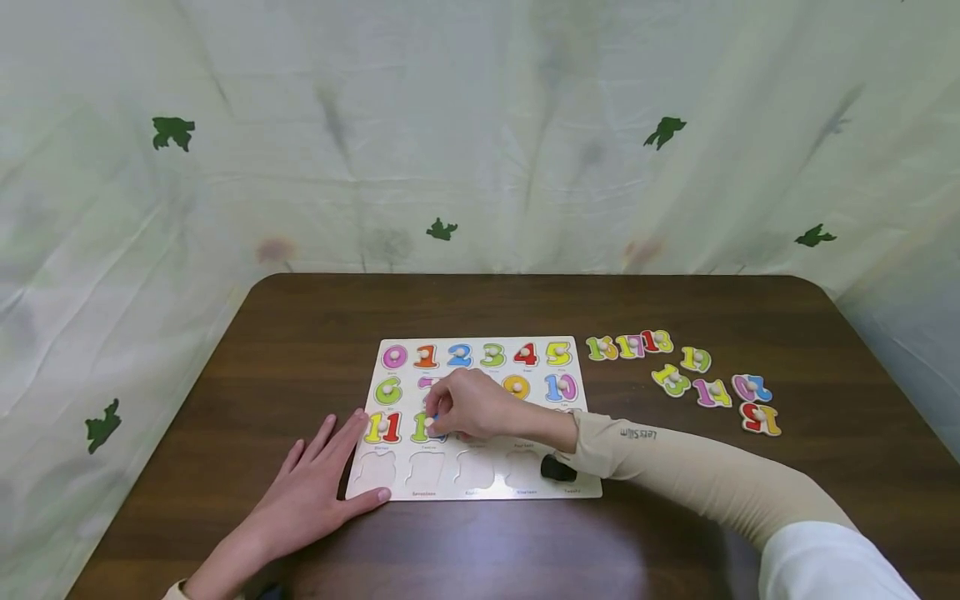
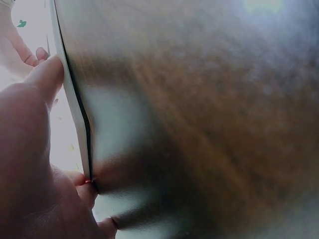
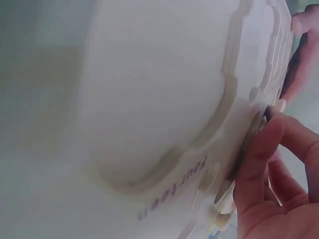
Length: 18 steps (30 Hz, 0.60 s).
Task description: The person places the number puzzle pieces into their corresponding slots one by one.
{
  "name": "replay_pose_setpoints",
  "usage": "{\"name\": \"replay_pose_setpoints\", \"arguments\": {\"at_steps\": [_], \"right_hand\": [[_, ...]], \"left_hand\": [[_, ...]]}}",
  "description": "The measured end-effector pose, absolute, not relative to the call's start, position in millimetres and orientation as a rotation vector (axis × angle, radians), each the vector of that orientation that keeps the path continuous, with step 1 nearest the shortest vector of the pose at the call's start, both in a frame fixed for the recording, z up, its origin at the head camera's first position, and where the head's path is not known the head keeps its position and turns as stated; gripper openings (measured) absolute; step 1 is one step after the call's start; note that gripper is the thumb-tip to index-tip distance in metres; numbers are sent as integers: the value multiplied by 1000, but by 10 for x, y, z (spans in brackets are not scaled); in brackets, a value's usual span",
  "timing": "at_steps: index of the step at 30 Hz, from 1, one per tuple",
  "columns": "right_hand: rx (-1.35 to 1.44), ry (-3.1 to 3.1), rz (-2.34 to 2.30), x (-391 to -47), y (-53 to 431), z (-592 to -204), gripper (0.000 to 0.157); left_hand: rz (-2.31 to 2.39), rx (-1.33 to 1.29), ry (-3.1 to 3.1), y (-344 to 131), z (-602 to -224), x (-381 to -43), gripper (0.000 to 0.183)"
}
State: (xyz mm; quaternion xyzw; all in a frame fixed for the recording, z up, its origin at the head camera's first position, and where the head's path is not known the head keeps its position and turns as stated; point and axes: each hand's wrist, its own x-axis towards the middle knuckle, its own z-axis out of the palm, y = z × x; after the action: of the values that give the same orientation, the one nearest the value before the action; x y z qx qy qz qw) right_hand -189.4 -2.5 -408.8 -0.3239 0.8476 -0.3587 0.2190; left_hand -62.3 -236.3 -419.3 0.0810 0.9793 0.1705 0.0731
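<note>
Hands apart at a white number board (image 1: 588, 486) on a table (image 1: 315, 317): the left hand (image 1: 318, 487) lies spread against the board's left side, while the right hand (image 1: 480, 404) pinches a green-and-blue piece (image 1: 417, 427) by its knob (image 1: 429, 422) in the third row, above the printed word "Twelve". Fingers hide whether it sits flush. Good seating probably calls for a light grip — outline squared to the recess, then even pressure — with the left hand bracing the board against sliding. Forcing a tilted piece could snag its rim.

Smooth and stiff to look at, the board shows shallow, wavy-edged recesses (image 1: 476, 468) in its bottom row. Loose pieces (image 1: 712, 392), flat and bright with pale borders and stubby knobs, lie to its right on the dark, wood-grained table. Behind hangs a creased, pale cloth (image 1: 480, 100) with green leaf shapes (image 1: 173, 133).
</note>
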Motion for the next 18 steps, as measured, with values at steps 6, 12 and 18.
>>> {"name": "replay_pose_setpoints", "arguments": {"at_steps": [6,12,18], "right_hand": [[-823,2202,-1107,-1920,36,-4112,9],[-848,2092,-1217,-1984,141,-4110,12],[-916,2019,-1332,-1992,275,-3982,24]], "left_hand": [[524,241,2934,-2354,-4203,-612,107],[527,229,2925,-2358,-4210,-627,107],[525,225,2930,-2362,-4200,-626,108]]}}
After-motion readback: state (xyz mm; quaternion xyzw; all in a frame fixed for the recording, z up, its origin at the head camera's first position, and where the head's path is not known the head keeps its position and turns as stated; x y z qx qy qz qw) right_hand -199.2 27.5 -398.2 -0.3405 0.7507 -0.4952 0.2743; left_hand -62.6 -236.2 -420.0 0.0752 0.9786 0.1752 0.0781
